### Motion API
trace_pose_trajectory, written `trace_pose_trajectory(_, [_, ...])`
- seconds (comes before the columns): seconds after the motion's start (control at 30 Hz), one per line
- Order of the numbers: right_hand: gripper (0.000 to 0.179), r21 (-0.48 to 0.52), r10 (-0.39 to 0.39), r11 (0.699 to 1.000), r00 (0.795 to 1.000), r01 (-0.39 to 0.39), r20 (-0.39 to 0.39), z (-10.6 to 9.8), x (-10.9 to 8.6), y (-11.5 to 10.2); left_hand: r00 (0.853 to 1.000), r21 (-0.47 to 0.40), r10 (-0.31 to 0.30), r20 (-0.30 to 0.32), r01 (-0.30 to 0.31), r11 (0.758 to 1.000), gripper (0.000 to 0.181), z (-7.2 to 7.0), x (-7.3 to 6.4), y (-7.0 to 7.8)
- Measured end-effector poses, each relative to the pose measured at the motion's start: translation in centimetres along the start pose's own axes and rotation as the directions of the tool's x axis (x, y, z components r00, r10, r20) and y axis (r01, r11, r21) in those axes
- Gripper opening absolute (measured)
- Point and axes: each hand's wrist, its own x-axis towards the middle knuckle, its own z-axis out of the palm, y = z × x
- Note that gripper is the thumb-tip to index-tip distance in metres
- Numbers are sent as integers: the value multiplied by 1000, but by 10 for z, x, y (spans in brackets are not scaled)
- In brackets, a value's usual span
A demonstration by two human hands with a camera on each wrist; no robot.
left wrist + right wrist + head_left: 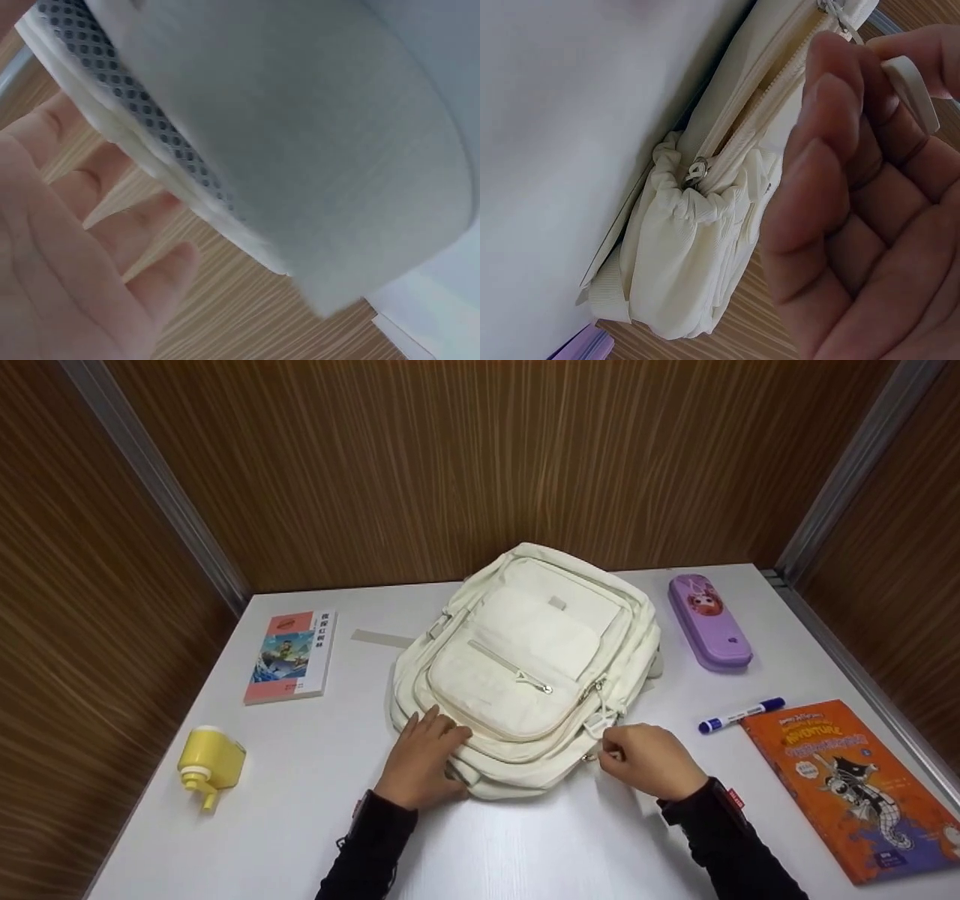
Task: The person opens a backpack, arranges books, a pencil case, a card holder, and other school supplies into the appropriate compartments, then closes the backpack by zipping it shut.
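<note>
A cream backpack [517, 660] lies front side up on the white table. At its lower left corner, my left hand [427, 757] holds the edge, fingers over the front and thumb lower down at the side. In the left wrist view the fingers [161, 225] lie along the pale edge, beside grey mesh [142, 105]. My right hand [649, 757] is at the bag's lower right side. Its thumb and curled fingers pinch a cream zipper pull [911, 94]. Below it runs a parted zipper [765, 101], with another metal slider [696, 171] at the gathered side pocket [682, 247].
To the left are a pink-and-white book [289, 656] and a yellow pencil sharpener [212, 757] with a crank. On the right lie a purple pencil case [709, 622], a blue-and-white marker [741, 715] and an orange book [847, 795]. Wood-grain panels [465, 472] enclose the table.
</note>
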Motion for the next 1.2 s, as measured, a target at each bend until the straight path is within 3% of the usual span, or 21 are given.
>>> trace_pose_trajectory(0.3, [31,-26,-14,1000,1000,13,-13,1,-2,-3,993,101,78,-87,-69,992,74,10,2,6])
trace_pose_trajectory(0.47, [33,-58,-32,998,999,31,-3,7,-1,-8,995,144,47,-90,-34,989,74,13,3,12])
trace_pose_trajectory(0.77, [27,-94,-127,988,992,123,-29,18,-2,-25,998,127,-10,-68,19,992,73,14,3,19])
trace_pose_trajectory(0.93, [24,-95,-179,980,984,177,-20,20,-5,-38,997,140,-6,-75,17,990,74,16,3,22])
trace_pose_trajectory(1.2, [28,-98,-289,953,957,286,-26,25,-9,-56,990,209,23,-136,5,978,76,20,2,27])
